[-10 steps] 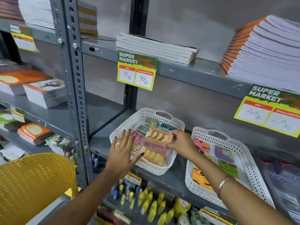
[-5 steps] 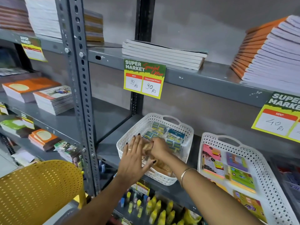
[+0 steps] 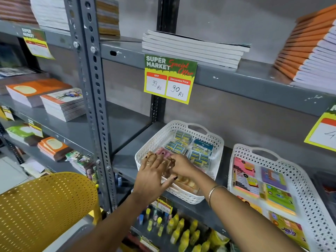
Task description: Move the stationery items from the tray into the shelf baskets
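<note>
A white perforated basket (image 3: 184,196) stands on the grey middle shelf (image 3: 125,160), holding blue-and-yellow packs (image 3: 199,155) at the back and clear packs of pink and orange erasers (image 3: 187,182) at the front. Both hands are inside its near left corner. My left hand (image 3: 151,176) lies flat, fingers spread, on top of the front packs. My right hand (image 3: 182,165) curls its fingers onto a clear eraser pack beside it; most of that pack is hidden under the hands. A second white basket (image 3: 236,151) to the right holds colourful sticky-note packs (image 3: 245,177).
A yellow perforated chair back (image 3: 45,206) is at lower left. A grey slotted upright (image 3: 91,99) rises left of the basket. Stacked notebooks (image 3: 192,48) lie on the shelf above, behind a price tag (image 3: 170,79). Yellow-capped bottles (image 3: 178,231) fill the shelf below.
My right hand has brought the clear eraser pack down from the basket's middle into its near left corner. My left hand moved onto the packs there. The view shifted left and closer.
</note>
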The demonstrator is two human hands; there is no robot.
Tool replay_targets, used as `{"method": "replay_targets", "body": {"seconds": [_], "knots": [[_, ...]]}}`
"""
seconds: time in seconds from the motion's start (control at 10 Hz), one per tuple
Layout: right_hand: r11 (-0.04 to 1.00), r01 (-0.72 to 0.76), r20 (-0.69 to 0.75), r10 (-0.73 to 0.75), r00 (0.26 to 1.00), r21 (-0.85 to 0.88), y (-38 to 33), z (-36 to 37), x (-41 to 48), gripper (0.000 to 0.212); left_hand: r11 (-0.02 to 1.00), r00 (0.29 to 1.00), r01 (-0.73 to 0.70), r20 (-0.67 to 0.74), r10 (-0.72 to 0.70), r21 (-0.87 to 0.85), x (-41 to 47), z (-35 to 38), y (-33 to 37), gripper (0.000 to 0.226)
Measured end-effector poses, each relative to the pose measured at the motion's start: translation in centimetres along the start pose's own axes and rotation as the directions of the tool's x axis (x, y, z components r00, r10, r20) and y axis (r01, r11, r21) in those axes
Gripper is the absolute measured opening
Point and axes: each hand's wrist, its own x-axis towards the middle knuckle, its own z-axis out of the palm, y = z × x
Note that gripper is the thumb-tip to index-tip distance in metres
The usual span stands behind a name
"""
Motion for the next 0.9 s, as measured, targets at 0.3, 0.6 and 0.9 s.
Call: {"method": "replay_targets", "body": {"seconds": [0.3,0.6,0.9], "knots": [[1.0,0.024,-0.001,-0.024,1.0,0.012,0.2,0.2,0.2,0.034,1.0,1.0,-0.015,-0.014,0.015,0.005,0.0,-0.1,0.0,0.063],[0.999,0.04,-0.01,-0.039,0.999,0.021,0.5,0.3,0.1,0.035,1.0,1.0,-0.02,-0.003,0.02,-0.001,-0.1,-0.6,0.3,0.06],[0.996,0.034,-0.077,-0.028,0.997,0.081,0.8,-1.2,-0.9,0.057,1.0,1.0,-0.012,0.014,0.012,-0.006,0.1,-0.7,0.1,0.067]]}}
